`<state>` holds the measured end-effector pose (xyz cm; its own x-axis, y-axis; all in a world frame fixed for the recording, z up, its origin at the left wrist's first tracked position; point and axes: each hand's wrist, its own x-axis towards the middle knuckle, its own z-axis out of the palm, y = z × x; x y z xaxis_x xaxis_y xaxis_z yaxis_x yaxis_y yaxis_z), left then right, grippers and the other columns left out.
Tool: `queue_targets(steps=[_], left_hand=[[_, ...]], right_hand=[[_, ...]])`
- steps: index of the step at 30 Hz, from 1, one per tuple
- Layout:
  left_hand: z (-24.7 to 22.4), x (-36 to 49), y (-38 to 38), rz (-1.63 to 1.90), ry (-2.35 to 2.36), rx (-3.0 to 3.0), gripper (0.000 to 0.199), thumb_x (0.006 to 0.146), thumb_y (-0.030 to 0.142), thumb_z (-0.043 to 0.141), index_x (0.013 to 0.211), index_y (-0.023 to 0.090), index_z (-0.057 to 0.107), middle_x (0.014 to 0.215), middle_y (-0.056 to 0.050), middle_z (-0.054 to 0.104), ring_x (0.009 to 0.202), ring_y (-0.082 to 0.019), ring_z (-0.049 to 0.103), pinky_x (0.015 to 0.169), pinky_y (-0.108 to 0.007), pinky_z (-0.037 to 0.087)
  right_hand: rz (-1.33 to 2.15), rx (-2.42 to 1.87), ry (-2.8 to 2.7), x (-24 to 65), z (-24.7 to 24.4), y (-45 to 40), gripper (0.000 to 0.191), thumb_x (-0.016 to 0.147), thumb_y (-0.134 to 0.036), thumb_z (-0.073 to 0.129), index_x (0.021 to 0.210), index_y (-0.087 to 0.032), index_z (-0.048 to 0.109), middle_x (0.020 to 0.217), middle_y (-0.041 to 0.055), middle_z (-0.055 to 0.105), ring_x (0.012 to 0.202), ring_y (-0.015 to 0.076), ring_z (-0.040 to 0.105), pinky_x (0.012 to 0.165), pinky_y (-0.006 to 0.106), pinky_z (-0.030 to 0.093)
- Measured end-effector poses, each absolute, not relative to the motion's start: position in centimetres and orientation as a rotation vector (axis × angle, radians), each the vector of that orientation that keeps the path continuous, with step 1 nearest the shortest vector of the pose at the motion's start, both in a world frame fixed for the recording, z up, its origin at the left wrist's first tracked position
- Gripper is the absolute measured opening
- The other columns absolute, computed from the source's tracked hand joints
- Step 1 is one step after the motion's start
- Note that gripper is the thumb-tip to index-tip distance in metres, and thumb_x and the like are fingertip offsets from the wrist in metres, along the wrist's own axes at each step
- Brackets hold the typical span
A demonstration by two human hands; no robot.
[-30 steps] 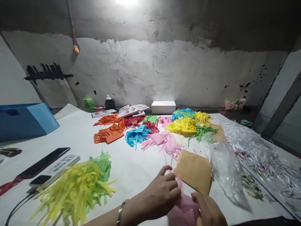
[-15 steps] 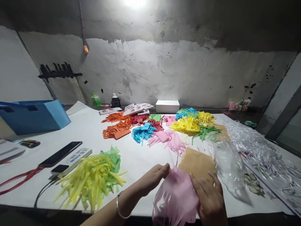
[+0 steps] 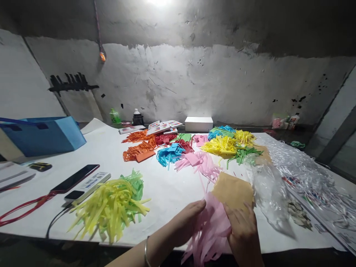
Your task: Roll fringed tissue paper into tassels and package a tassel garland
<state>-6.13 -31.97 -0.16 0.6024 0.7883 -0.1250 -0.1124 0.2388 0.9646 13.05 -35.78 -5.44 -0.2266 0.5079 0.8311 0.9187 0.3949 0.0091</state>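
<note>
A sheet of pink fringed paper (image 3: 213,218), its cut strips hanging past the table's front edge, is between my hands. My left hand (image 3: 189,220), with a silver bangle at the wrist, grips its left side, thumb near the top edge. Against the right side lies my right hand (image 3: 241,230), closed on the paper; part of its grip is hidden. Just beyond is a tan sheet of brown paper (image 3: 233,189). More pink fringe (image 3: 198,163) lies flat behind it on the table.
Yellow-green fringe (image 3: 111,207) lies front left, beside a phone (image 3: 76,178) and a white power bank (image 3: 90,187). Orange fringe (image 3: 139,150), blue fringe (image 3: 169,154) and yellow fringe (image 3: 219,144) lie farther back. Clear plastic (image 3: 272,196) is at right; a blue box (image 3: 52,135) stands left.
My hands have drawn closer together, and the pink paper is gathered narrower between them. The left hand has moved slightly right. The view has shifted a little.
</note>
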Motion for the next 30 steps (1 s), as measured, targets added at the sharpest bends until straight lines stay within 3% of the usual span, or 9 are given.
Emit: queue_targets(steps=[4, 9, 14, 18, 22, 24, 26, 28, 30], left_hand=[[-1.5, -4.7, -33.4, 0.362, 0.522, 0.678, 0.054, 0.065, 0.061, 0.074, 0.083, 0.011, 0.069, 0.064, -0.003, 0.061, 0.057, -0.013, 0.056, 0.058, -0.023, 0.047], [0.0, -2.7, -33.0, 0.324, 0.439, 0.691, 0.021, 0.063, 0.024, 0.078, 0.073, 0.01, 0.065, 0.048, 0.005, 0.05, 0.038, -0.004, 0.037, 0.042, -0.016, 0.033], [1.3, -2.5, -31.9, 0.415, 0.416, 0.74, 0.021, 0.063, 0.016, 0.075, 0.079, 0.013, 0.061, 0.06, 0.001, 0.059, 0.04, -0.005, 0.043, 0.038, -0.018, 0.029], [0.2, -7.0, -30.7, 0.511, 0.487, 0.788, 0.018, 0.069, 0.016, 0.069, 0.085, 0.014, 0.061, 0.053, 0.005, 0.056, 0.035, -0.005, 0.038, 0.035, -0.017, 0.025], [-1.5, -14.2, -30.1, 0.721, 0.893, 0.912, 0.026, 0.074, 0.026, 0.067, 0.095, 0.014, 0.059, 0.054, 0.006, 0.055, 0.034, -0.004, 0.034, 0.035, -0.017, 0.024], [-2.2, -17.2, -30.5, 0.875, 1.202, 1.058, 0.037, 0.078, 0.034, 0.067, 0.109, 0.016, 0.057, 0.07, 0.0, 0.065, 0.048, -0.01, 0.053, 0.045, -0.021, 0.041], [-2.8, -18.9, -31.4, 1.075, 1.494, 1.398, 0.044, 0.084, 0.036, 0.065, 0.122, 0.019, 0.054, 0.104, -0.01, 0.069, 0.089, -0.022, 0.068, 0.075, -0.035, 0.056], [-3.5, -18.8, -32.7, 1.178, 1.582, 1.935, 0.05, 0.086, 0.033, 0.066, 0.132, 0.022, 0.051, 0.135, -0.014, 0.057, 0.127, -0.031, 0.053, 0.106, -0.051, 0.043], [-4.5, -17.3, -33.8, 1.037, 1.336, 2.47, 0.057, 0.084, 0.034, 0.07, 0.136, 0.025, 0.049, 0.145, -0.013, 0.052, 0.137, -0.035, 0.043, 0.116, -0.059, 0.029]], right_hand=[[-0.651, -1.285, -1.85, 14.3, -5.3, -34.5, 0.053, 0.071, 0.005, 0.042, 0.114, -0.019, 0.062, 0.074, 0.0025, 0.067, 0.07, 0.0222, 0.063, 0.104, 0.053, 0.039], [-0.887, -1.49, -1.832, 21.7, -1.6, -34.7, 0.043, 0.074, 0.003, 0.042, 0.108, -0.013, 0.066, 0.078, 0.0075, 0.071, 0.072, 0.0251, 0.067, 0.097, 0.059, 0.043], [-1.236, -1.577, -1.579, 24.6, 0.7, -37.4, 0.043, 0.085, -0.006, 0.047, 0.126, -0.006, 0.063, 0.126, 0.0211, 0.067, 0.118, 0.0398, 0.06, 0.11, 0.064, 0.033], [-1.12, -1.35, -1.92, 20.1, -3.3, -37.3, 0.065, 0.082, 0.006, 0.034, 0.146, 0.0, 0.043, 0.138, 0.0214, 0.06, 0.14, 0.0312, 0.044, 0.117, 0.052, 0.032], [-0.78, -0.966, -2.281, 14.6, -7.5, -36.0, 0.057, 0.08, 0.007, 0.034, 0.127, -0.01, 0.063, 0.127, 0.01, 0.07, 0.123, 0.0216, 0.062, 0.104, 0.037, 0.048], [-0.653, -0.926, -2.295, 12.4, -8.6, -35.7, 0.053, 0.081, 0.005, 0.036, 0.121, -0.012, 0.067, 0.121, 0.0073, 0.073, 0.114, 0.0181, 0.067, 0.096, 0.031, 0.053], [-0.586, -0.946, -2.254, 10.6, -9.3, -35.7, 0.052, 0.081, 0.006, 0.036, 0.121, -0.01, 0.066, 0.117, 0.0089, 0.074, 0.111, 0.0189, 0.068, 0.093, 0.031, 0.055], [-0.54, -0.998, -2.199, 9.1, -9.9, -35.9, 0.052, 0.08, 0.005, 0.035, 0.12, -0.009, 0.064, 0.116, 0.0106, 0.074, 0.111, 0.0214, 0.069, 0.093, 0.033, 0.056], [-0.493, -1.057, -2.136, 8.0, -10.3, -36.1, 0.051, 0.078, 0.004, 0.035, 0.118, -0.008, 0.064, 0.117, 0.0116, 0.074, 0.112, 0.0233, 0.068, 0.094, 0.035, 0.056]])
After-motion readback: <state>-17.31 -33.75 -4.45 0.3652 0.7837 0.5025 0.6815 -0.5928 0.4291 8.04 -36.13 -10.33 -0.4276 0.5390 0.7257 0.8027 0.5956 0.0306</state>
